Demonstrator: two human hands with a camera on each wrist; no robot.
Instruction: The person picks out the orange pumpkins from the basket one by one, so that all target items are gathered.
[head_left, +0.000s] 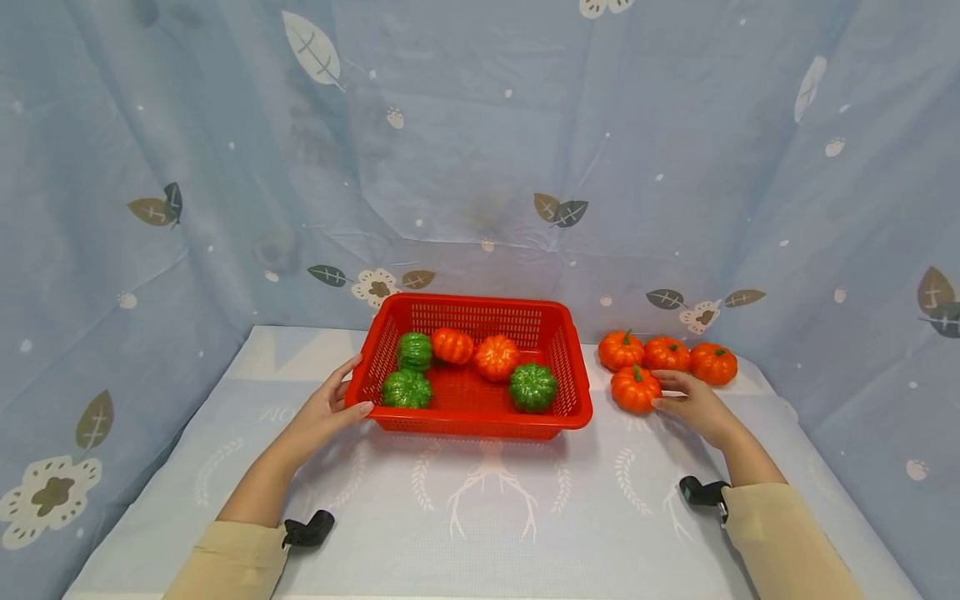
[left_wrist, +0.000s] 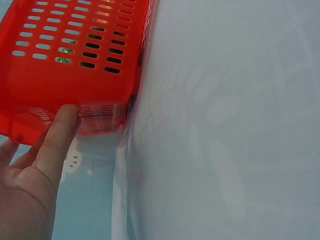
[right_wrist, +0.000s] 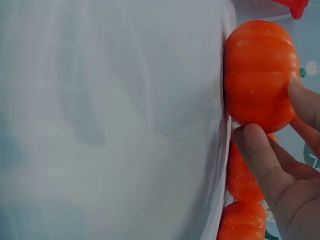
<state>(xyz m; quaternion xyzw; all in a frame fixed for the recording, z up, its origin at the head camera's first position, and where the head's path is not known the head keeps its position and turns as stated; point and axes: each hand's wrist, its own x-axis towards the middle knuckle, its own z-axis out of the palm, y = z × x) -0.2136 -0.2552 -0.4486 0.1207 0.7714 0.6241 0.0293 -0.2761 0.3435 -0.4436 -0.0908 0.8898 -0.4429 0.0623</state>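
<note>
A red plastic basket (head_left: 472, 423) with slotted walls sits mid-table, with green pumpkins (head_left: 533, 387) and orange pumpkins (head_left: 497, 358) inside. At its left end, my left hand (head_left: 327, 410) touches the wall and front corner with extended fingers; in the left wrist view a fingertip (left_wrist: 67, 112) lies against the red plastic. To the right of the basket, my right hand (head_left: 697, 408) holds the near orange pumpkin (head_left: 632, 390) by its right side, thumb and fingers spread around it. The right wrist view shows this pumpkin (right_wrist: 260, 75) close up, low against the tabletop.
Behind the held pumpkin, three more orange pumpkins (head_left: 667, 355) stand in a row on the right of the table. A pale patterned cloth (head_left: 600, 517) covers the tabletop. Blue printed curtains (head_left: 480, 150) enclose the back and both sides. Black devices (head_left: 309, 529) are strapped at both wrists.
</note>
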